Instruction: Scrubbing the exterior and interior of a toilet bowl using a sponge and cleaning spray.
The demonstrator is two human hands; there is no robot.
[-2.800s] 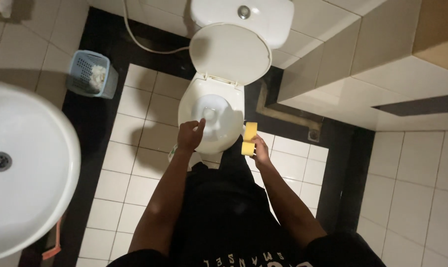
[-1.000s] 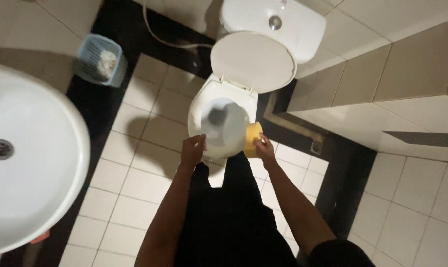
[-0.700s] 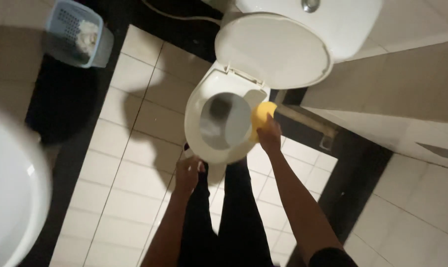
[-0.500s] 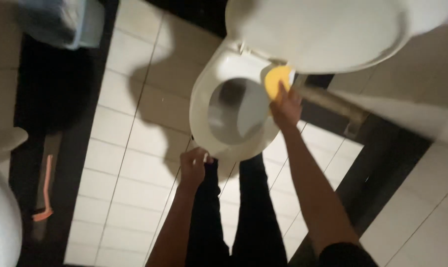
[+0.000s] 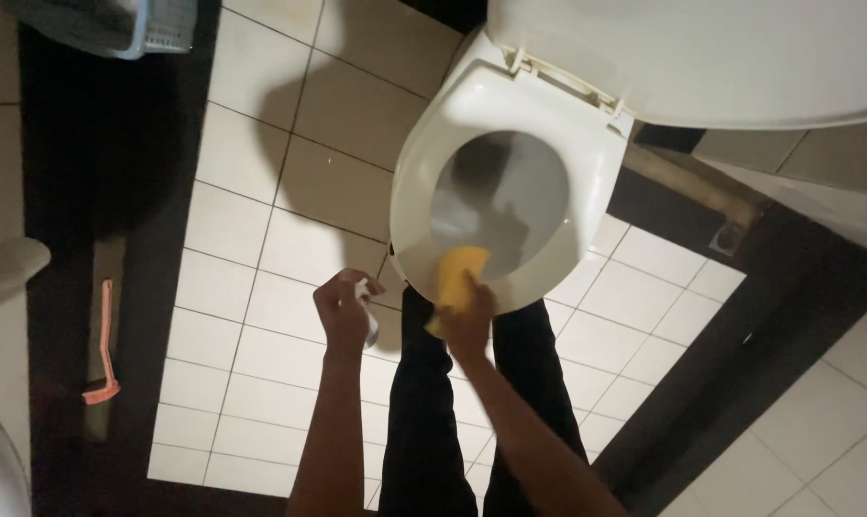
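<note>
While over the toilet seat (image 5: 601,158), right hand (image 5: 469,311) gripping yellow sponge (image 5: 456,268).

Seen from above, a person's right hand (image 5: 469,311) presses a yellow sponge (image 5: 455,276) against the front rim of a white toilet seat (image 5: 510,105), fingers closed over the sponge's near end. The left hand (image 5: 343,308), just beside the bowl's front edge, grips a small whitish object (image 5: 368,316) too blurred to identify. The raised lid (image 5: 701,57) fills the upper right. 2 dark trouser legs (image 5: 424,412) stand on pale floor tiles (image 5: 252,230). A blue basket (image 5: 137,24) sits at upper left; an orange-handled tool (image 5: 103,340) lies on the dark border.
</note>
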